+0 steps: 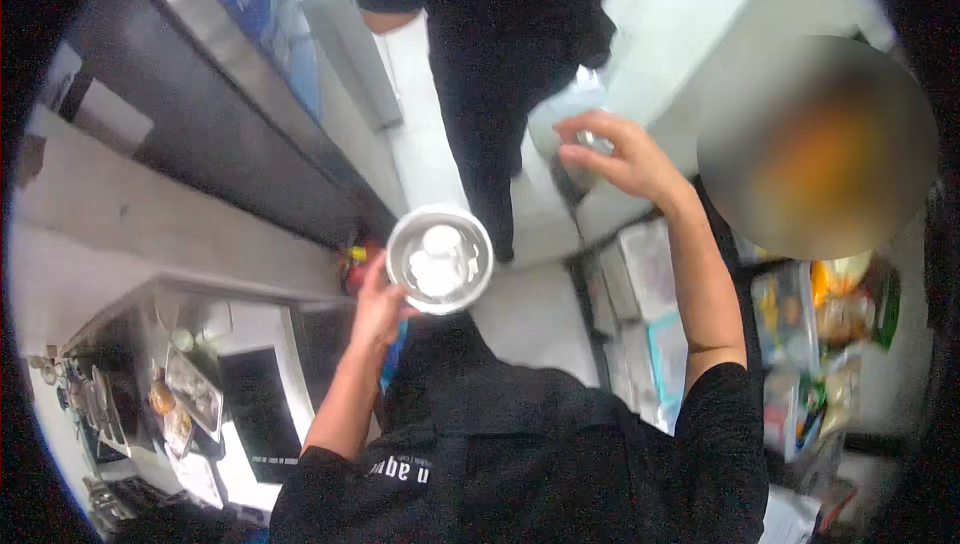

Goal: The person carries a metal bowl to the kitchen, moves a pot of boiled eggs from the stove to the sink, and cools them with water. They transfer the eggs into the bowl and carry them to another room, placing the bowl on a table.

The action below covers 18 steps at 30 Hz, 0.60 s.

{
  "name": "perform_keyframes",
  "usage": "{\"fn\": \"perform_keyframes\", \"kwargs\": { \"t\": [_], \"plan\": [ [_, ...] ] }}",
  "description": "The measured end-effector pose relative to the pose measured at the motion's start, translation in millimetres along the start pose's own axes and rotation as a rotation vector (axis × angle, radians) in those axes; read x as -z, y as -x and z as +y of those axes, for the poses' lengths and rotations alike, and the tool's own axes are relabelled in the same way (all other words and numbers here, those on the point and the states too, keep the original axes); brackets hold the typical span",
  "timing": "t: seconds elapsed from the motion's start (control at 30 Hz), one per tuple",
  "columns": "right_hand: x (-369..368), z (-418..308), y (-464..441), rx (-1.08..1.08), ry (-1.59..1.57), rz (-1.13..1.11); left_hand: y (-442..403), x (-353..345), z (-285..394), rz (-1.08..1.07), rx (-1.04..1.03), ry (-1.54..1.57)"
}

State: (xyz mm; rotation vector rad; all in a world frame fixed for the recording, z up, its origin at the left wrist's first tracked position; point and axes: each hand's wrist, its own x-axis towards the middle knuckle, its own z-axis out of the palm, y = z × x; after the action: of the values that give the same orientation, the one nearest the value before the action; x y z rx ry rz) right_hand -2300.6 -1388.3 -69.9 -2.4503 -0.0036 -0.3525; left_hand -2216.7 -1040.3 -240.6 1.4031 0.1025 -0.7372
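Observation:
My left hand (376, 306) grips the rim of a round metal bowl (397, 234) at its lower left side, holding it up in front of my body. Several smooth white pieces (441, 240) lie in the bowl; bright glare hides what they are. Up and to the right, my right hand (622, 156) is raised with thumb and forefinger apart and curved. Just beyond its fingertips shows a clear, shiny plastic item (570, 104), blurred; whether the fingers touch it cannot be made out.
A person in dark clothes (490, 44) stands right ahead. Shelves with containers (645, 269) and packaged food (840, 314) run along the right. A large round blurred shape (820, 144) is at upper right. Trays (195, 389) lie on the left counter, with a steel edge (215, 44) above.

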Motion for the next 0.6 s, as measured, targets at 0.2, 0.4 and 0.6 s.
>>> {"fn": "perform_keyframes", "kwargs": {
  "t": [0.2, 0.4, 0.6],
  "plan": [
    [12, 73, -202, -0.100, -0.115, -0.073, -128, -44, 96, -0.076, 0.094, 0.071],
    [-12, 94, -243, -0.316, -0.255, -0.092, -194, -69, 191, -0.122, 0.027, -0.011],
    [28, 169, -225, -0.497, -0.225, -0.096, -249, -94, 262, -0.014, 0.060, 0.175]
  ]
}}
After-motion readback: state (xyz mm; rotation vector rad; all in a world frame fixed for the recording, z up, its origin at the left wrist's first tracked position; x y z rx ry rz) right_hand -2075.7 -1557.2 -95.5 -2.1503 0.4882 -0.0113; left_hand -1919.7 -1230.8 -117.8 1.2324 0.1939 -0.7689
